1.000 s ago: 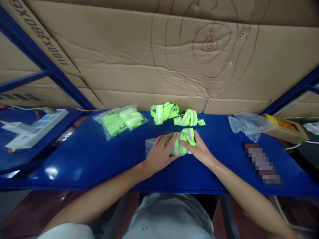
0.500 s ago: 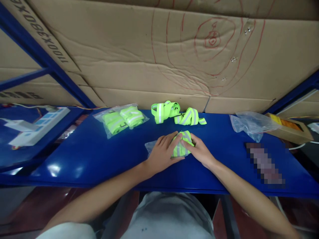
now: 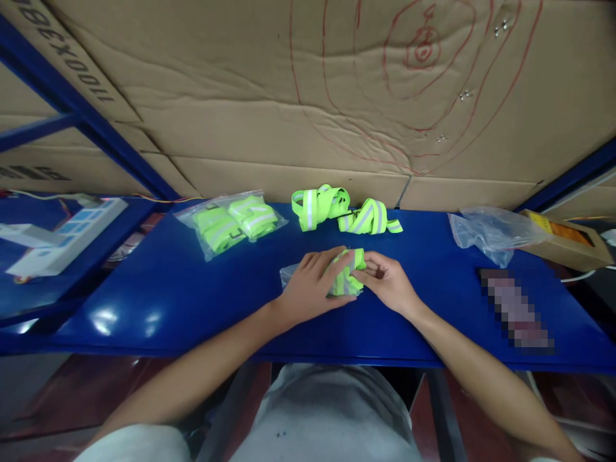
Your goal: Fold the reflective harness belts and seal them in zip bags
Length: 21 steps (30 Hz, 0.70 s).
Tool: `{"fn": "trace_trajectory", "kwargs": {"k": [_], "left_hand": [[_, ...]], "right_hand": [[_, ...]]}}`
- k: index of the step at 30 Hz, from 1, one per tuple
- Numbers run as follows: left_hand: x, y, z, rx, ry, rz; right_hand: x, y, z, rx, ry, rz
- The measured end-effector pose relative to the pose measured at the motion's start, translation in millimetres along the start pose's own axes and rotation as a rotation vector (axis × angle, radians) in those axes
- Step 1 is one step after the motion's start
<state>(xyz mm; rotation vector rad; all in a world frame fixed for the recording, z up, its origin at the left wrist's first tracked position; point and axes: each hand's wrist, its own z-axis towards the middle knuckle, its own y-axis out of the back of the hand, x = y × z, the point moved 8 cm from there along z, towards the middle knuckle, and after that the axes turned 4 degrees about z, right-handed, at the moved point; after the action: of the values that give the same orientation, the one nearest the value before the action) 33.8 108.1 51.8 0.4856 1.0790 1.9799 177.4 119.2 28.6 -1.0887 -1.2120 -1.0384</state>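
Observation:
A bundle of lime-yellow reflective strap (image 3: 350,273) with grey stripes lies on the blue table, at least partly inside a clear plastic bag (image 3: 287,274). My left hand (image 3: 312,282) spans the bundle from the left, thumb at the near side and fingers over the top, closed on bag and strap. At the right edge, my right hand (image 3: 391,282) has its fingers curled and its thumb and fingertips pinching the strap. Behind the hands are two loose strap rolls, one looped (image 3: 320,206) and one wound tight (image 3: 368,217) with a free end.
Toward the back left lies a clear bag (image 3: 235,221) holding two strap bundles. Empty plastic bags (image 3: 495,231) rest against a cardboard box (image 3: 572,239) at the right, above a pixelated dark object (image 3: 517,308). A white power strip (image 3: 72,237) is far left; cardboard (image 3: 231,128) walls the back.
My right hand's fingers have drawn back to the bundle's right edge and curled more. My left hand keeps its grip. The camera view has tilted slightly downward.

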Motion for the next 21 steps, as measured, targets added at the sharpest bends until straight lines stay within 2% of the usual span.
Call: {"fn": "trace_trajectory", "kwargs": {"k": [2, 6, 11, 14, 16, 18, 21], "left_hand": [[-9.0, -2.5, 1.6, 0.041, -0.047, 0.073], [-23.2, -2.2, 5.6, 0.119, -0.152, 0.196], [-13.2, 4.9, 10.7, 0.061, -0.006, 0.179], [-18.0, -1.7, 10.6, 0.099, -0.02, 0.201], [-22.2, -3.8, 10.7, 0.123, -0.048, 0.166], [-22.9, -2.2, 11.3, 0.156, -0.065, 0.07], [-6.4, 5.7, 12.1, 0.228, 0.045, -0.112]], "right_hand": [[-4.0, -6.9, -0.6, 0.012, 0.02, 0.006], [2.4, -11.7, -1.2, 0.12, 0.085, -0.138], [9.7, -16.8, -2.6, 0.311, 0.057, -0.2], [6.0, -24.9, -6.4, 0.421, 0.043, -0.211], [3.2, -24.9, -7.5, 0.417, 0.042, -0.243], [4.2, -20.8, -7.2, 0.36, 0.064, -0.288], [12.8, -16.6, -7.8, 0.306, 0.136, -0.335]]}}
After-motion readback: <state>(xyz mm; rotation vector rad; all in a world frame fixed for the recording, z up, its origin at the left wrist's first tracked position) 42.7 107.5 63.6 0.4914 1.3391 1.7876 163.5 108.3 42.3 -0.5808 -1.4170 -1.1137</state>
